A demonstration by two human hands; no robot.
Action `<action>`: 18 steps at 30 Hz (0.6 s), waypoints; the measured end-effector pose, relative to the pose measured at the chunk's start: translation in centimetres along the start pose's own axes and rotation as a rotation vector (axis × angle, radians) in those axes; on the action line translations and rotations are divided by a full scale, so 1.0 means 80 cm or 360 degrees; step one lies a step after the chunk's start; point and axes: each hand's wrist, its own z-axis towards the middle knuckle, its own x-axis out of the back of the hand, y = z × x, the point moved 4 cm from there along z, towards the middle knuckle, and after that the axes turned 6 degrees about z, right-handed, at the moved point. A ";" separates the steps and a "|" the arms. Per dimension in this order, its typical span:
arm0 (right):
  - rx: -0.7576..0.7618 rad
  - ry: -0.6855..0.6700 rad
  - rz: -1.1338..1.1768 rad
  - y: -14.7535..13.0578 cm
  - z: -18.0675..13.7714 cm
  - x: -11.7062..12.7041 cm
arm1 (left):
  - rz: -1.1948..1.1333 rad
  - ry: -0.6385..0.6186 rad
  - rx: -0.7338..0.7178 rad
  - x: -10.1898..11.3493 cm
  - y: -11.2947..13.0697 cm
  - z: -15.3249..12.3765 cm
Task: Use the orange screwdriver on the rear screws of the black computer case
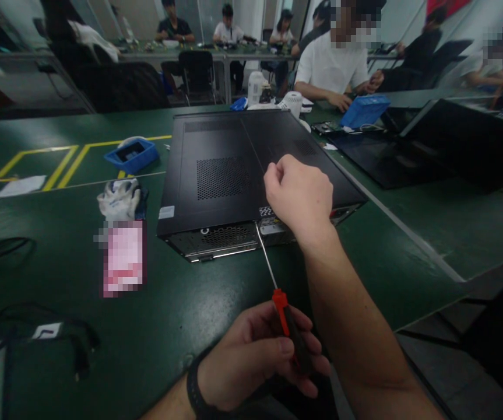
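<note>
A black computer case (260, 140) lies flat on the green table, its metal end with vents and slots facing me. My left hand (260, 356), with a dark band at the wrist, is closed round the red-and-black handle of a screwdriver (282, 303). The thin shaft points away from me, and its tip meets the near edge of the case by the slots. Over the case's near right part, my right hand (301, 189) is curled with thumb and fingers together. Whatever may be in that pinch is hidden.
Left of the case are a blue tray (135, 156), a glove (120, 201) and a blurred pink item (124, 256). Black cables (71, 344) lie at the lower left. Across the table, a person in white (334, 64) works beside a blue bin (365, 111) and a dark panel (382, 157).
</note>
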 end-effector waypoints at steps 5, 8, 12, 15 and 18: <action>0.0028 0.0037 0.0004 0.001 -0.001 -0.001 | 0.0030 -0.0007 -0.0025 0.001 -0.001 0.002; 0.0031 0.0049 -0.0005 0.001 -0.001 -0.001 | 0.0088 -0.0031 -0.0094 0.007 -0.006 0.004; 0.0038 0.0054 -0.0013 0.000 0.000 0.000 | 0.0080 -0.0086 -0.0160 0.010 -0.011 0.005; 0.0032 0.0037 -0.0001 -0.001 0.000 0.000 | 0.0035 -0.0114 -0.0165 0.006 -0.007 0.004; 0.0004 0.0002 0.0007 -0.001 0.000 0.000 | -0.0016 -0.0068 -0.0079 0.001 -0.002 0.003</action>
